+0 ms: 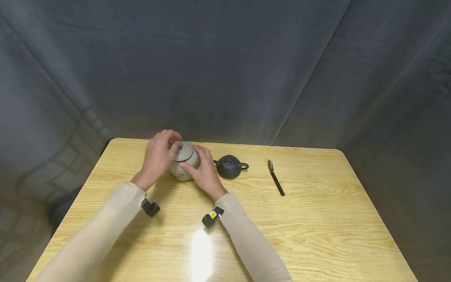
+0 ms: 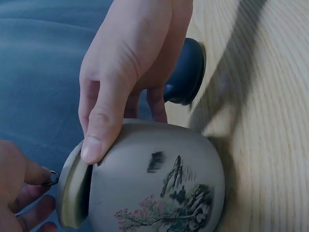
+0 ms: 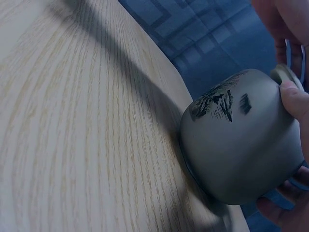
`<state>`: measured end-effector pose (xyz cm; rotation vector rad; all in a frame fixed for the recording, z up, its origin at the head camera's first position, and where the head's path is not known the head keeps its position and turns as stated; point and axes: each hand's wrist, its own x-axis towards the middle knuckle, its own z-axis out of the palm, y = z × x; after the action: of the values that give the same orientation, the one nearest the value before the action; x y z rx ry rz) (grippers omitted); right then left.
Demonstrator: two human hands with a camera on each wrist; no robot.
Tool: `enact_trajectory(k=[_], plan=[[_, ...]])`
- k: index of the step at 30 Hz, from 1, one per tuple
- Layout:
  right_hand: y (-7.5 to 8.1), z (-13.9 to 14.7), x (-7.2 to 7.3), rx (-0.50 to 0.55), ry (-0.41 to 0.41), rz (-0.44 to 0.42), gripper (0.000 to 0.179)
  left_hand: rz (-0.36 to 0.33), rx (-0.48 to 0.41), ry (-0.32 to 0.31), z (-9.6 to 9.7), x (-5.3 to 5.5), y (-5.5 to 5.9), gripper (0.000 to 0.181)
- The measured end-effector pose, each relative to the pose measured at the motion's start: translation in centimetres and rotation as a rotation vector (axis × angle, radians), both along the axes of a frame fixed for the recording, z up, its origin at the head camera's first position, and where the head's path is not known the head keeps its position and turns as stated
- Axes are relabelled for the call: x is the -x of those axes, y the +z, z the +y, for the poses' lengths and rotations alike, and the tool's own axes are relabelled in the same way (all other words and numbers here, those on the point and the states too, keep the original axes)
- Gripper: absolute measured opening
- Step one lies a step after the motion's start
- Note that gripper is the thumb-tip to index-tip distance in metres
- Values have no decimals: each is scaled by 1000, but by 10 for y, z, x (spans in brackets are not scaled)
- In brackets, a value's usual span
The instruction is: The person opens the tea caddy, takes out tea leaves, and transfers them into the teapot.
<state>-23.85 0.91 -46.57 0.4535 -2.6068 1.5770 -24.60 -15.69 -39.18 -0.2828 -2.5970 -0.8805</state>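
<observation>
A grey-beige ceramic jar (image 1: 193,160) with a painted landscape of blossoms and rocks (image 2: 188,203) stands upright on the table. Its matching lid (image 2: 72,198) is tilted, with a dark gap between it and the jar's mouth. My left hand (image 1: 159,152) pinches the small metal ring (image 2: 52,179) on top of the lid. Round the jar's right side my right hand (image 1: 206,171) grips the body, thumb close to the rim and the other fingers behind. Just right of that hand sits a small dark teapot (image 1: 229,167).
On the right of the wooden table (image 1: 327,203) lies a pen-like tool (image 1: 276,179) with a black handle and a metal head. Dark grey curtains (image 1: 225,70) hang behind the table's far edge and at both sides.
</observation>
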Motion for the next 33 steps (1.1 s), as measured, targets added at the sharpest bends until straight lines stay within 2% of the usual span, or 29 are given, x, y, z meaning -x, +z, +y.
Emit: enact_trajectory(k=[8, 21, 27, 33], plan=[[0, 0, 0, 1, 6, 11, 77, -23, -75, 11, 4, -1, -3, 12], [1, 0, 0, 0, 5, -7, 77, 15, -179, 4, 3, -5, -17, 10], [0, -3, 1, 7, 11, -12, 78, -8, -150, -26, -5, -7, -18, 17], [-1, -4, 2, 7, 8, -5, 78, -120, -27, -59, -23, -8, -18, 49]])
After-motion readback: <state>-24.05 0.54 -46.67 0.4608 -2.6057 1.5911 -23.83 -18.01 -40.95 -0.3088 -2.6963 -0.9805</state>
